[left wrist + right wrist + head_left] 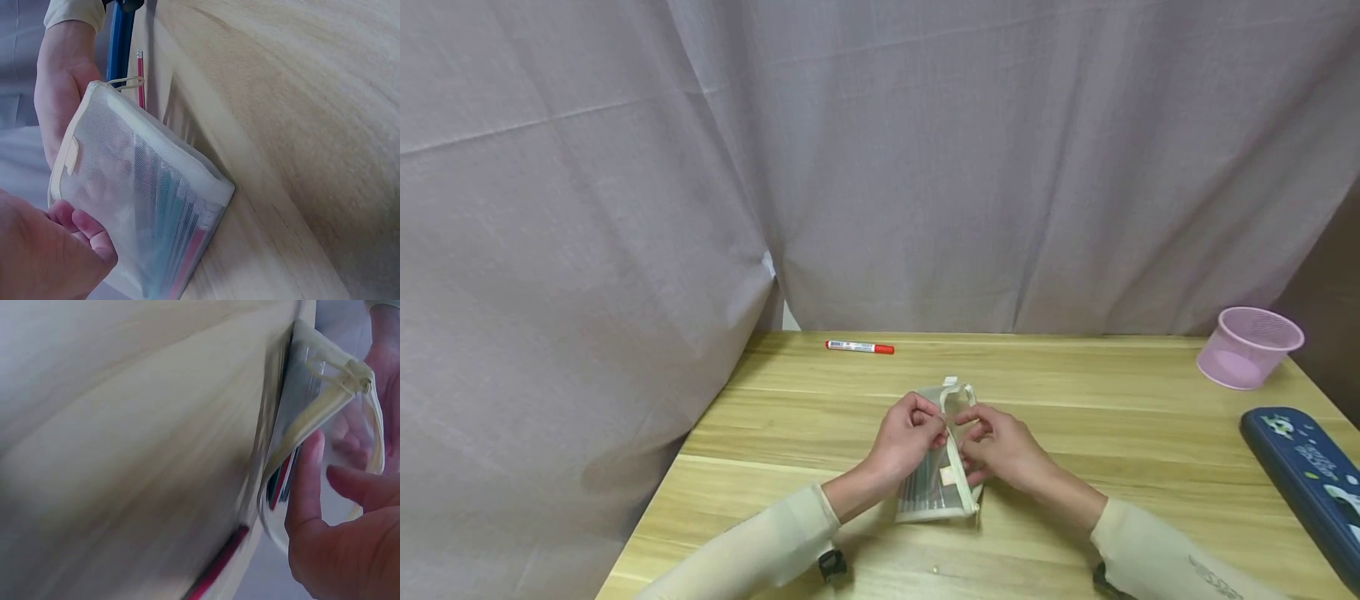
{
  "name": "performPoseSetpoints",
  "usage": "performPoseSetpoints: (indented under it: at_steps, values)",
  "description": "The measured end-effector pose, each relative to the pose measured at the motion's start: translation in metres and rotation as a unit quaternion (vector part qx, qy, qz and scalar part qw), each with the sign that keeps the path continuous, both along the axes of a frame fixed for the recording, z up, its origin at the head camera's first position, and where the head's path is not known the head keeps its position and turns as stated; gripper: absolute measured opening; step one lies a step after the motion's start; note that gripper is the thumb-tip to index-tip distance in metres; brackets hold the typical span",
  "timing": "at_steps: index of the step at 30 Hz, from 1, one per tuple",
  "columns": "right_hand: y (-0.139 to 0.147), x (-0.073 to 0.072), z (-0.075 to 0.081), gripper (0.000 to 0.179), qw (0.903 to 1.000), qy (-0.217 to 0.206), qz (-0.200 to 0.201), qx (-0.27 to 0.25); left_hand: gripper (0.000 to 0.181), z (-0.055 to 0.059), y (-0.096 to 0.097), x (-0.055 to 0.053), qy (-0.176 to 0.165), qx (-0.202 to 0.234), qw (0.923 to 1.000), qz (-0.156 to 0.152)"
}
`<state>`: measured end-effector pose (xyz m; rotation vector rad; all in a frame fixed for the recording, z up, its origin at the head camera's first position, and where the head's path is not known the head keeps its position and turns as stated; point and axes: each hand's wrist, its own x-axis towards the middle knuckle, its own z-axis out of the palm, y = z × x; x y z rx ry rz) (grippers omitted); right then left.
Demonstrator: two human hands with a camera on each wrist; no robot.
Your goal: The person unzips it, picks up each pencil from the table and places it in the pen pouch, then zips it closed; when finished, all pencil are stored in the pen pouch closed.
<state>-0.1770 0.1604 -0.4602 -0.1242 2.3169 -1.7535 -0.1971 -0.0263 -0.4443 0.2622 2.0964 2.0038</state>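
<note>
A translucent mesh pencil pouch with a cream zipper edge stands tilted on the table between the hands. Several pencils show through its mesh wall. My left hand pinches one side of the zipper edge. Across the opening, my right hand touches the other side with its fingers apart. In the right wrist view the pouch's zipper edge gapes, and a straight finger lies against it. The right hand's far fingers are partly hidden behind the pouch.
A red marker lies near the table's back edge. At the right stand a pink mesh pen cup and a dark blue pencil case. Beyond the pouch, a red pencil appears in the left wrist view. Grey curtain hangs behind.
</note>
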Motion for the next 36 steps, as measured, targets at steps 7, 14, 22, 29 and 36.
performPoseSetpoints:
  at_steps: [7, 14, 22, 29, 36]
  values:
    - [0.035, 0.006, 0.006, 0.034, 0.9965, 0.067, -0.009, 0.05, 0.01, 0.001, -0.002, -0.001, -0.004, 0.016, 0.9999, 0.005]
    - [0.077, 0.008, 0.009, 0.026, 0.9772, 0.129, -0.028, 0.167, 0.01, 0.0, -0.004, -0.001, 0.0, 0.015, 0.9999, 0.006]
    - [0.12, -0.006, 0.003, 0.032, 0.9771, 0.116, 0.056, 0.17, 0.007, -0.001, -0.003, -0.001, -0.003, 0.018, 0.9998, 0.007]
    - [0.136, -0.02, -0.009, 0.035, 0.9835, 0.059, 0.142, 0.095, 0.007, 0.0, -0.002, -0.001, -0.002, 0.012, 0.9999, 0.008]
    - [0.137, -0.026, -0.017, 0.033, 0.9689, 0.054, 0.232, 0.068, 0.009, 0.001, -0.002, -0.002, -0.003, 0.008, 0.9999, 0.006]
